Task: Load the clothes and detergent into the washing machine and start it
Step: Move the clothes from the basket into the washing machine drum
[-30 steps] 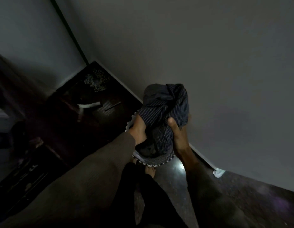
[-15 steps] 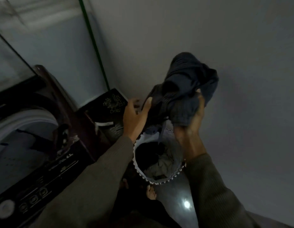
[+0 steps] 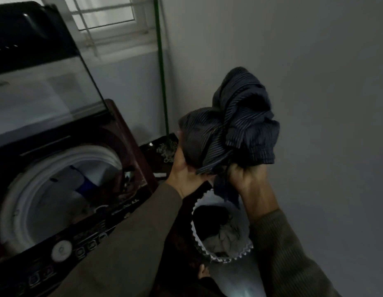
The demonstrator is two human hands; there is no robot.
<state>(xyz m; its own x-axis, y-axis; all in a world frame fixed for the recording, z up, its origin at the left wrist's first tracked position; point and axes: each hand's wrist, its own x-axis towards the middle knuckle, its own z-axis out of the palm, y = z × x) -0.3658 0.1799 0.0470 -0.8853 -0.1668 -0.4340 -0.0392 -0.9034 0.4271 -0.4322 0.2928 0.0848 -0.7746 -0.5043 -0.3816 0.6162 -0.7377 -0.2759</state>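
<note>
the room is dim, a narrow corner with plain grey walls (image 3: 293, 61), a barred window (image 3: 105, 16) high up at the left and a green pole (image 3: 162, 78) standing upright in the angle of the walls. the floor is dark and glossy, with a bright glint low down beside a bare foot (image 3: 204, 272). a top-loading washing machine (image 3: 113, 215) fills the left side, its lid (image 3: 42, 82) raised, its white drum rim (image 3: 57, 159) exposed, some pale and blue cloth lying inside. its control panel with a round white dial (image 3: 61, 250) runs along the near edge, partly covered by a sleeve. the bundle of dark pinstriped clothes (image 3: 233, 127) is up in the air, above the laundry basket (image 3: 220, 257) with its zigzag white rim, well to the right of the drum. the left hand (image 3: 184, 168) cups the bundle from below and behind, fingers mostly hidden by cloth; the right hand (image 3: 248, 179) is clenched tight on the lower folds. more clothes sit in the basket, too dark to sort out. something pale and tangled lies on the floor at the pole's base, blurred.
</note>
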